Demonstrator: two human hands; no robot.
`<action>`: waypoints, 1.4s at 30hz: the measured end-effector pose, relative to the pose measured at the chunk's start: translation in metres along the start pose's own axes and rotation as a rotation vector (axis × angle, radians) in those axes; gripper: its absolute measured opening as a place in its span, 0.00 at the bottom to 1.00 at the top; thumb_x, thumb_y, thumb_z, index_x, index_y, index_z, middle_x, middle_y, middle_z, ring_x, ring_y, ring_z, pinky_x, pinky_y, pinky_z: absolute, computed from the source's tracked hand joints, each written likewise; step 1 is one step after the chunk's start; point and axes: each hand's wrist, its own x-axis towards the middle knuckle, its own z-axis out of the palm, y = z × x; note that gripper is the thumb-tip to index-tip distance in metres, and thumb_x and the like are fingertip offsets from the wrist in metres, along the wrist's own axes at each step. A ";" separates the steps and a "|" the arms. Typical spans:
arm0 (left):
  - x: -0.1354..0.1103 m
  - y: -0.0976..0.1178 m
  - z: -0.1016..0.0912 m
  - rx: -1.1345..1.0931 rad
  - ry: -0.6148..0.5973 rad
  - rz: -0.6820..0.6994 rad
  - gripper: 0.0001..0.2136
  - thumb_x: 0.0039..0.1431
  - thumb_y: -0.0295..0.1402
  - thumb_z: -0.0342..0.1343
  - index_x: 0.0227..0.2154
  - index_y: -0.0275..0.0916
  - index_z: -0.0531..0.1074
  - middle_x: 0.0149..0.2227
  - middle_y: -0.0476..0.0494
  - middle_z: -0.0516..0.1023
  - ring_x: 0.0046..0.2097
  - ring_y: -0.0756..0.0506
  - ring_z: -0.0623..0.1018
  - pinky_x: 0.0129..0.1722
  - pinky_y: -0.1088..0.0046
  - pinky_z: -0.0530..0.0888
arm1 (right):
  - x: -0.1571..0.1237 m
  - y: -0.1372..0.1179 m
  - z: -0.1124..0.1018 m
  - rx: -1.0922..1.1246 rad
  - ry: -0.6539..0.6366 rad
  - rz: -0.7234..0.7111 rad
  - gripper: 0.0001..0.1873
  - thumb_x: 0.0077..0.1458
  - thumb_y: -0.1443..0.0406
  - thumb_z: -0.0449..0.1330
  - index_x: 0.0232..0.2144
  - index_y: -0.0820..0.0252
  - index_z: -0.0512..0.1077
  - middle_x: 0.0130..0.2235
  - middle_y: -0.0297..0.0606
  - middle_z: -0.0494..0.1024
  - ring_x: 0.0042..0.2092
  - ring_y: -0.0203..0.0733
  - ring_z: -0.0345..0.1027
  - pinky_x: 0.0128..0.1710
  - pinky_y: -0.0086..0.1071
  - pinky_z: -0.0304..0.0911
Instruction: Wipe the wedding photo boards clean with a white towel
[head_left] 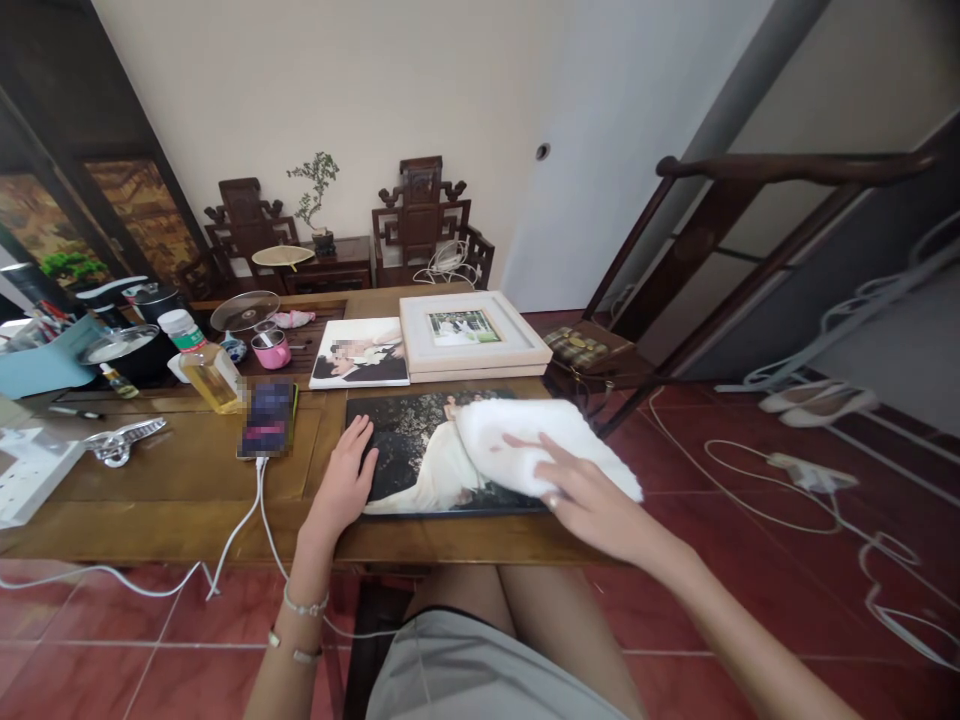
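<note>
A large dark photo print (409, 445) lies flat at the front of the wooden table (187, 490). My left hand (346, 478) rests flat on its left edge, fingers spread. My right hand (581, 490) presses a white cloth (536, 445) onto the right part of the print, fingers laid over the cloth. Behind the print lie a smaller unframed photo (361, 352) and a white framed photo (469, 335).
A phone (267, 418) with a white charging cable (247, 520) lies left of the print. Further left stand a bottle of yellow liquid (206, 370), a pink cup (271, 350), pots and a metal tool (120, 440). White cables trail over the red tiled floor at right.
</note>
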 end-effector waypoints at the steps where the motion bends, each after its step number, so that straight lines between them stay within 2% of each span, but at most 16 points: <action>1: 0.000 0.000 0.000 -0.004 0.002 0.001 0.19 0.63 0.33 0.43 0.56 0.36 0.62 0.61 0.37 0.60 0.64 0.43 0.57 0.62 0.57 0.56 | -0.014 -0.006 -0.001 0.015 -0.013 -0.032 0.10 0.42 0.72 0.48 0.24 0.54 0.67 0.60 0.35 0.63 0.62 0.52 0.50 0.60 0.51 0.49; 5: 0.000 0.000 0.001 -0.010 0.003 0.003 0.19 0.63 0.33 0.43 0.55 0.37 0.63 0.62 0.37 0.60 0.64 0.43 0.57 0.62 0.56 0.56 | -0.049 -0.024 -0.007 0.052 -0.046 -0.105 0.13 0.42 0.72 0.49 0.27 0.52 0.70 0.59 0.34 0.64 0.62 0.48 0.50 0.62 0.52 0.44; 8: 0.000 0.001 0.000 -0.002 -0.001 -0.002 0.19 0.63 0.33 0.43 0.55 0.35 0.63 0.62 0.36 0.60 0.64 0.43 0.57 0.62 0.57 0.56 | -0.048 -0.025 -0.009 0.055 -0.082 -0.123 0.15 0.42 0.73 0.49 0.28 0.52 0.70 0.58 0.34 0.65 0.62 0.47 0.50 0.62 0.51 0.46; 12: 0.000 0.001 0.000 0.002 -0.006 -0.002 0.19 0.63 0.34 0.44 0.55 0.36 0.63 0.61 0.37 0.60 0.64 0.42 0.57 0.62 0.57 0.56 | -0.009 -0.010 -0.006 0.028 -0.101 -0.069 0.12 0.42 0.73 0.48 0.25 0.55 0.69 0.59 0.35 0.64 0.63 0.50 0.48 0.59 0.50 0.50; 14: 0.000 0.000 0.000 0.005 -0.004 -0.002 0.19 0.63 0.34 0.44 0.55 0.37 0.63 0.61 0.37 0.60 0.64 0.42 0.58 0.61 0.56 0.57 | 0.021 0.000 -0.003 0.007 -0.069 -0.013 0.12 0.43 0.72 0.49 0.26 0.56 0.70 0.57 0.38 0.67 0.62 0.53 0.50 0.56 0.49 0.55; 16: 0.000 -0.001 0.000 0.008 -0.002 -0.002 0.19 0.63 0.33 0.44 0.55 0.38 0.63 0.61 0.38 0.60 0.64 0.43 0.58 0.61 0.56 0.57 | 0.052 0.011 -0.001 -0.023 -0.042 0.013 0.12 0.43 0.71 0.49 0.27 0.57 0.70 0.48 0.42 0.74 0.59 0.55 0.56 0.52 0.47 0.59; 19: 0.000 -0.001 0.000 0.004 -0.006 0.002 0.19 0.63 0.33 0.44 0.55 0.37 0.63 0.61 0.37 0.60 0.64 0.42 0.58 0.61 0.56 0.57 | 0.090 0.022 -0.001 -0.053 -0.014 -0.016 0.10 0.43 0.72 0.49 0.24 0.56 0.68 0.31 0.38 0.77 0.48 0.52 0.67 0.52 0.44 0.58; 21: 0.000 -0.001 0.000 0.001 -0.006 0.002 0.19 0.63 0.33 0.44 0.55 0.37 0.63 0.62 0.37 0.60 0.64 0.42 0.57 0.61 0.56 0.57 | 0.103 0.024 -0.001 -0.062 -0.012 -0.030 0.09 0.44 0.72 0.48 0.22 0.56 0.66 0.27 0.35 0.75 0.42 0.49 0.69 0.53 0.43 0.56; 22: 0.000 -0.001 0.000 0.001 -0.006 0.000 0.19 0.63 0.33 0.43 0.55 0.37 0.63 0.62 0.37 0.60 0.64 0.42 0.57 0.61 0.56 0.57 | 0.104 0.023 -0.001 -0.068 -0.009 -0.032 0.09 0.44 0.72 0.48 0.22 0.56 0.66 0.27 0.36 0.75 0.41 0.49 0.69 0.53 0.44 0.55; 25: 0.000 -0.001 0.001 0.001 -0.002 -0.002 0.19 0.63 0.33 0.43 0.55 0.36 0.62 0.61 0.37 0.60 0.64 0.43 0.58 0.61 0.57 0.57 | 0.089 0.013 0.001 -0.093 -0.015 -0.053 0.10 0.43 0.73 0.47 0.24 0.57 0.66 0.42 0.43 0.76 0.50 0.51 0.65 0.54 0.47 0.54; 28: -0.001 -0.001 0.002 -0.005 0.006 0.001 0.19 0.63 0.33 0.43 0.56 0.36 0.62 0.61 0.36 0.60 0.64 0.43 0.57 0.61 0.58 0.57 | 0.051 -0.003 0.003 -0.108 -0.034 -0.093 0.11 0.42 0.74 0.47 0.25 0.58 0.67 0.57 0.48 0.66 0.60 0.54 0.53 0.56 0.52 0.52; 32: -0.001 -0.002 0.003 -0.003 0.005 0.000 0.19 0.63 0.33 0.43 0.56 0.35 0.61 0.62 0.36 0.60 0.64 0.43 0.57 0.61 0.57 0.57 | -0.006 -0.026 0.005 -0.090 -0.051 -0.167 0.12 0.40 0.76 0.48 0.23 0.56 0.65 0.59 0.42 0.64 0.64 0.50 0.46 0.62 0.56 0.42; 35: -0.001 -0.001 0.002 0.010 -0.008 -0.005 0.19 0.63 0.33 0.43 0.56 0.34 0.61 0.62 0.35 0.60 0.64 0.42 0.57 0.61 0.57 0.57 | -0.036 -0.039 0.006 -0.057 -0.064 -0.218 0.13 0.38 0.77 0.49 0.22 0.55 0.65 0.59 0.38 0.63 0.65 0.48 0.44 0.64 0.56 0.37; 38: -0.001 -0.001 0.002 0.014 -0.009 -0.007 0.19 0.63 0.33 0.43 0.56 0.34 0.62 0.62 0.35 0.60 0.64 0.42 0.57 0.61 0.56 0.58 | -0.040 -0.044 0.005 -0.033 -0.084 -0.242 0.14 0.36 0.77 0.49 0.22 0.56 0.66 0.59 0.37 0.64 0.64 0.48 0.44 0.64 0.55 0.38; 42: 0.000 -0.001 0.002 0.011 -0.007 0.003 0.19 0.63 0.33 0.43 0.56 0.35 0.62 0.62 0.36 0.60 0.64 0.42 0.57 0.61 0.56 0.57 | -0.005 -0.036 0.005 -0.058 -0.098 -0.233 0.13 0.39 0.78 0.49 0.24 0.57 0.67 0.58 0.42 0.65 0.64 0.49 0.46 0.63 0.55 0.40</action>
